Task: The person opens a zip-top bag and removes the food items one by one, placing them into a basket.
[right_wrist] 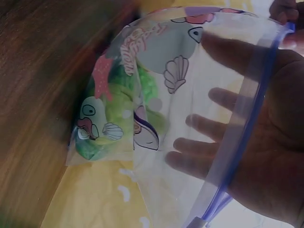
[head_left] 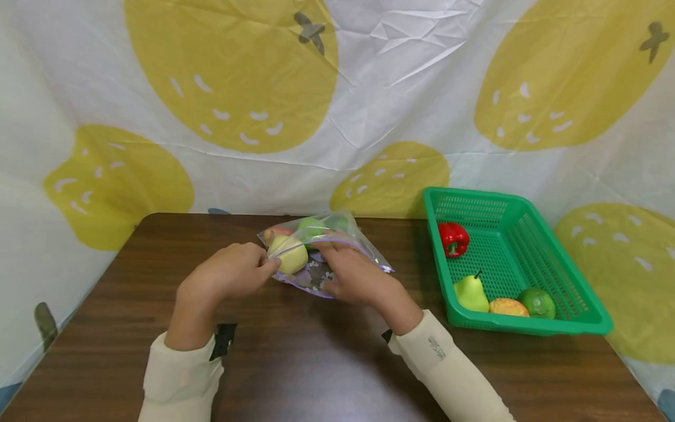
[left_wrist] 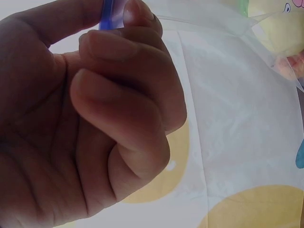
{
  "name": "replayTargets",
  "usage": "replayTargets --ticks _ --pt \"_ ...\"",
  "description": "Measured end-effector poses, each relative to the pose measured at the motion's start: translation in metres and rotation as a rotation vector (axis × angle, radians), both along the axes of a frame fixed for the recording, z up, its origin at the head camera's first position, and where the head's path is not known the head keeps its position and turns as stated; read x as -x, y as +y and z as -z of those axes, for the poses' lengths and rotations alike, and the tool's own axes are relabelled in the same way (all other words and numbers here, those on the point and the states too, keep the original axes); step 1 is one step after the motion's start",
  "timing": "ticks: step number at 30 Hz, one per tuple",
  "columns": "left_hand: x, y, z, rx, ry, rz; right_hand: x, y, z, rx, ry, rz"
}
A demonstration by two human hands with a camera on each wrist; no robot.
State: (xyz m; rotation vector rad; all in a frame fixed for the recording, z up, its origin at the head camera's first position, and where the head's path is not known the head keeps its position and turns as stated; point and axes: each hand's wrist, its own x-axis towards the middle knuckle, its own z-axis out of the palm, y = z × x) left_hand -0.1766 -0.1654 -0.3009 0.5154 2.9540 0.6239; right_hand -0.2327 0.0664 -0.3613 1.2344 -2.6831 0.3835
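Observation:
My left hand (head_left: 227,272) pinches the rim of a clear zip bag (head_left: 371,246) between thumb and finger. In the left wrist view a bit of its blue-purple zip strip (left_wrist: 108,14) shows at the fingertips. My right hand (head_left: 358,272) reaches into the bag's mouth, fingers straight and spread behind the printed film in the right wrist view, where the zip strip (right_wrist: 251,118) crosses the hand. Inside the bag lie a pale yellow round fruit (head_left: 289,255), a green item (head_left: 312,226) and a reddish one (head_left: 275,233), partly blurred by the plastic.
A green plastic basket (head_left: 559,252) stands on the right of the brown table (head_left: 295,363). It holds a red bell pepper (head_left: 453,239), a pear (head_left: 471,294), an orange-yellow fruit (head_left: 508,307) and a green round fruit (head_left: 538,303). A lemon-print cloth (head_left: 364,117) hangs behind.

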Motion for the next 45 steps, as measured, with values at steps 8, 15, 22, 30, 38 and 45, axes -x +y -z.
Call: replayTargets --ticks 8,15,22,30,38,45 --pt "-0.001 0.003 0.000 0.020 0.022 0.017 0.009 -0.006 0.006 -0.088 -0.003 0.142" --pt "0.000 0.004 0.002 0.024 0.016 0.020 0.024 -0.013 0.013 -0.166 0.075 0.305" --pt "0.000 0.005 0.003 0.033 0.021 0.023 0.027 -0.015 0.022 -0.172 0.086 0.334" --pt "0.000 0.005 0.003 0.033 -0.003 0.020 0.028 -0.014 0.025 -0.174 0.157 0.314" --pt "0.001 0.006 0.003 0.023 -0.016 0.029 0.029 -0.011 0.027 -0.187 0.155 0.319" --pt "0.001 0.006 0.003 0.027 -0.012 0.022 0.030 -0.013 0.024 -0.260 0.116 0.334"
